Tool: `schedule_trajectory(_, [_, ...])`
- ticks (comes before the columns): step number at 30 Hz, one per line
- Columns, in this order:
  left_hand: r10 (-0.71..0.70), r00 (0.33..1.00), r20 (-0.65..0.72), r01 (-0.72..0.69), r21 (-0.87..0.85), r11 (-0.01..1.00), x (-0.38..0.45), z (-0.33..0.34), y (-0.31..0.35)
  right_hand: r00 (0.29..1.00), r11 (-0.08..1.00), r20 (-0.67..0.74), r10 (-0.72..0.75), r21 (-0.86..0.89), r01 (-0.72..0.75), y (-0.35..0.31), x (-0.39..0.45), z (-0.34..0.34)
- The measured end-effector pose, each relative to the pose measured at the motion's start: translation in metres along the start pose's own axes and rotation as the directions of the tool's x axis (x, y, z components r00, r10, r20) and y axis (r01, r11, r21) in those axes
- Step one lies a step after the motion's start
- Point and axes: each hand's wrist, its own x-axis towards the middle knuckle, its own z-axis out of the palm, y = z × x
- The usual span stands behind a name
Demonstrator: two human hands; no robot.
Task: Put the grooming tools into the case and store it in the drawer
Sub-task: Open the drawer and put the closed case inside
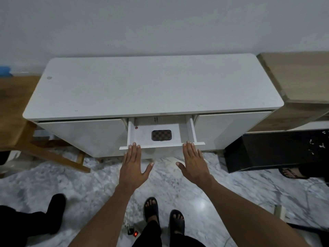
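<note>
A brown checkered case (pixel 161 135) lies shut and flat in the middle of the white drawer (pixel 193 132), which stands pulled out from the centre of a white cabinet (pixel 153 86). My left hand (pixel 134 164) is flat with fingers spread, its fingertips touching the drawer's front panel at the left. My right hand (pixel 195 162) is likewise flat and spread, fingertips on the front panel at the right. Neither hand holds anything. No loose grooming tools are visible.
A small red-tipped item (pixel 136 124) lies at the drawer's back left. A wooden stool (pixel 21 129) stands left of the cabinet, a black box (pixel 277 150) and a light wooden unit (pixel 299 81) right. My sandalled feet (pixel 163 213) and a power strip (pixel 132 231) are on the marble floor.
</note>
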Motion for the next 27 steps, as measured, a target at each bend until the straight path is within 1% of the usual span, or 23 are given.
schedule_trajectory(3, [0.004,1.000,0.020,-0.004,-0.004,1.000,0.019,-0.003,-0.003,1.000,1.000,-0.004,0.001,-0.010,-0.001,0.001,0.019,-0.008])
schedule_trajectory(7, [0.010,1.000,0.012,-0.010,-0.021,1.000,0.050,-0.007,-0.008,1.000,0.999,0.004,0.014,-0.033,-0.014,0.001,0.047,-0.020])
schedule_trajectory(17, [0.007,0.999,0.035,-0.006,-0.015,1.000,0.122,-0.012,-0.019,0.998,0.998,-0.019,0.067,0.018,-0.067,-0.003,0.116,-0.039])
schedule_trajectory(22, [-0.033,0.999,0.036,0.034,-0.018,0.999,0.133,-0.008,-0.014,0.996,0.996,-0.024,0.091,0.028,-0.090,-0.004,0.135,-0.043])
schedule_trajectory(27, [-0.064,0.997,0.041,0.064,-0.005,0.998,0.131,-0.004,-0.012,0.992,0.992,-0.035,0.125,0.040,-0.123,-0.010,0.134,-0.038])
